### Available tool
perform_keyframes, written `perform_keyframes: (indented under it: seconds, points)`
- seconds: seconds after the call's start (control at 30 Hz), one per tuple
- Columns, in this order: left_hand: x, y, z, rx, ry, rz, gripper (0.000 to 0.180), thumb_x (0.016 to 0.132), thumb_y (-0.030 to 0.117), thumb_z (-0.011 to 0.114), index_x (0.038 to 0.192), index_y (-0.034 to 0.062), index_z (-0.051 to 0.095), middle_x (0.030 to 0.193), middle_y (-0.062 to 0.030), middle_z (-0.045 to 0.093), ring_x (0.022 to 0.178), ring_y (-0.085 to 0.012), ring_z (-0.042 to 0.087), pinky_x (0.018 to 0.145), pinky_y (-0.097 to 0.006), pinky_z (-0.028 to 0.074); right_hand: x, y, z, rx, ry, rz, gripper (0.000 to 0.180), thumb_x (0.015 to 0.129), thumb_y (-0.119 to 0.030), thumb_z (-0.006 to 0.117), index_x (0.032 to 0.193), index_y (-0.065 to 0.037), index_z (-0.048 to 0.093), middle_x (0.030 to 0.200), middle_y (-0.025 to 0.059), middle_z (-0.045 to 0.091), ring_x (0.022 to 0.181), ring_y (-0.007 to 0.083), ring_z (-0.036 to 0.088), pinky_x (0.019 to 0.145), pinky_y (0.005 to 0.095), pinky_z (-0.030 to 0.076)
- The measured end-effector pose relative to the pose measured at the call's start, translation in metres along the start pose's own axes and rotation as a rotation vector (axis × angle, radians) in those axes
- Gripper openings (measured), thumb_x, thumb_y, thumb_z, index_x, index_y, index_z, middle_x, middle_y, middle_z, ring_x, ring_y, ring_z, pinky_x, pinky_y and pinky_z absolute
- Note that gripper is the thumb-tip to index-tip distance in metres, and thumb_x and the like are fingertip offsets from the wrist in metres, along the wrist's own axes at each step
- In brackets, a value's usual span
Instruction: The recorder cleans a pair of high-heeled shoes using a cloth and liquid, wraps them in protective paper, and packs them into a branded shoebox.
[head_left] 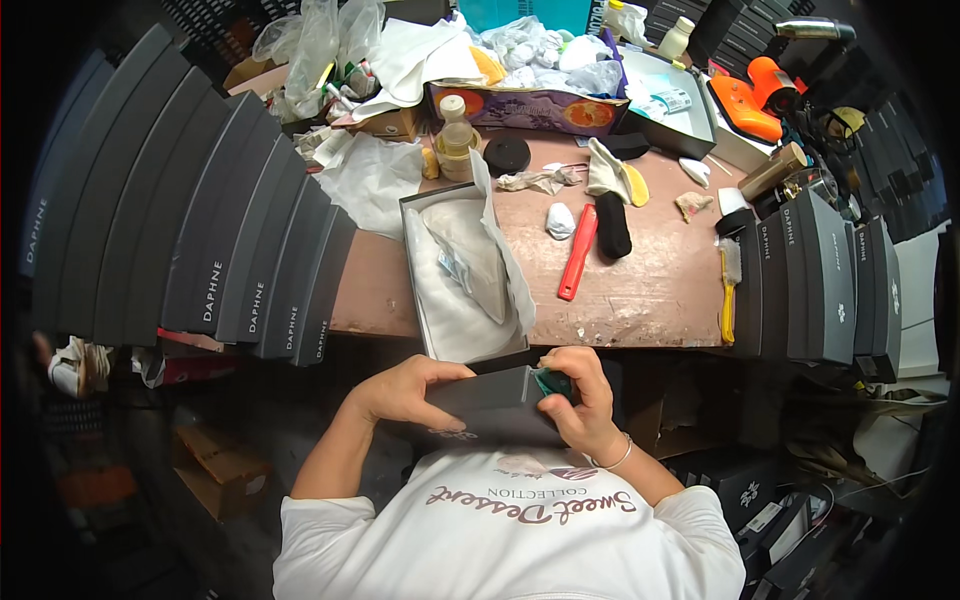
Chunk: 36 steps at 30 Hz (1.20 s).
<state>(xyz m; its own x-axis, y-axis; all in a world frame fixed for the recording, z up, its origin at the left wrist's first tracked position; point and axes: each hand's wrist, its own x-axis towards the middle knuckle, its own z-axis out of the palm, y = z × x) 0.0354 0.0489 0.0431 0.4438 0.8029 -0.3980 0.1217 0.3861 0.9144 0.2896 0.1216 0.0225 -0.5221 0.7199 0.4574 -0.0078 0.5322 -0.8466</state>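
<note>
A dark grey shoe box lid (500,395) is held tilted in front of my chest, below the table's front edge. My left hand (412,392) is closed on its left end, thumb on the near face. My right hand (582,402) grips its right end, and a small dark green piece (553,382) shows between the fingers and the lid; its kind I cannot make out. Just beyond my hands, an open shoe box (428,308) lies at the table edge. It is lined with white paper (515,285) and contains a pale item wrapped in clear plastic (478,265).
Stacks of grey shoe boxes rise at the left (190,220) and right (815,275). On the table (650,290) lie a red-handled tool (578,252), a black cloth-like piece (613,228) and a yellow-handled brush (729,295). A clear bottle (456,138) and a purple carton (535,110) stand farther back.
</note>
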Motion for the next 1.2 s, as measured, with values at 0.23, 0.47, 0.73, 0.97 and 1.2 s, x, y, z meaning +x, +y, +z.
perform_keyframes:
  seconds: [0.23, 0.47, 0.73, 0.97, 1.2]
  points:
    - [-0.001, -0.009, -0.001, 0.004, 0.043, 0.031, 0.043, 0.069, 0.004, 0.077, 0.110, -0.0004, 0.062, 0.087, -0.0016, 0.066, 0.076, -0.0054, 0.059, 0.068, -0.021, 0.048, 0.020, -0.013, 0.009, 0.294, 0.207, 0.255, 0.055, 0.074, -0.017, 0.080, 0.119, -0.001, 0.054, 0.115, 0.0155, 0.054, 0.094, 0.0232, 0.057, 0.078, 0.0329, 0.048]
    - [-0.004, -0.008, -0.001, 0.042, 0.059, 0.030, 0.044, 0.069, 0.003, 0.077, 0.110, -0.0001, 0.062, 0.087, -0.0014, 0.067, 0.076, -0.0045, 0.058, 0.068, -0.021, 0.047, 0.030, -0.008, -0.004, -0.194, -0.111, -0.123, 0.019, 0.077, -0.001, 0.072, 0.092, -0.001, 0.062, 0.082, 0.0099, 0.058, 0.077, 0.0267, 0.055, 0.070, 0.0356, 0.045]
    - [0.000, -0.010, -0.004, -0.062, 0.039, -0.033, 0.050, 0.063, 0.002, 0.081, 0.109, -0.0034, 0.063, 0.094, -0.0032, 0.066, 0.085, -0.0068, 0.058, 0.079, -0.022, 0.047, 0.005, 0.010, 0.003, 0.165, -0.032, 0.032, 0.007, 0.088, -0.004, 0.061, 0.089, -0.002, 0.055, 0.085, 0.0102, 0.053, 0.077, 0.0213, 0.051, 0.070, 0.0305, 0.044]
    - [0.003, -0.017, -0.008, -0.065, 0.024, -0.039, 0.053, 0.062, 0.001, 0.081, 0.111, -0.0036, 0.062, 0.096, -0.0030, 0.066, 0.087, -0.0071, 0.057, 0.082, -0.022, 0.046, -0.019, 0.023, -0.005, 0.645, 0.037, 0.337, 0.018, 0.097, -0.019, 0.055, 0.089, -0.003, 0.053, 0.090, 0.0063, 0.052, 0.082, 0.0133, 0.047, 0.076, 0.0253, 0.041]
    - [0.006, -0.017, -0.006, -0.040, 0.038, 0.034, 0.050, 0.064, 0.000, 0.079, 0.111, -0.0011, 0.062, 0.092, -0.0019, 0.066, 0.083, -0.0075, 0.058, 0.077, -0.023, 0.047, -0.038, 0.024, -0.016, 0.985, 0.192, 0.504, 0.016, 0.097, -0.018, 0.055, 0.090, -0.004, 0.051, 0.088, 0.0040, 0.050, 0.086, 0.0139, 0.046, 0.081, 0.0280, 0.039]
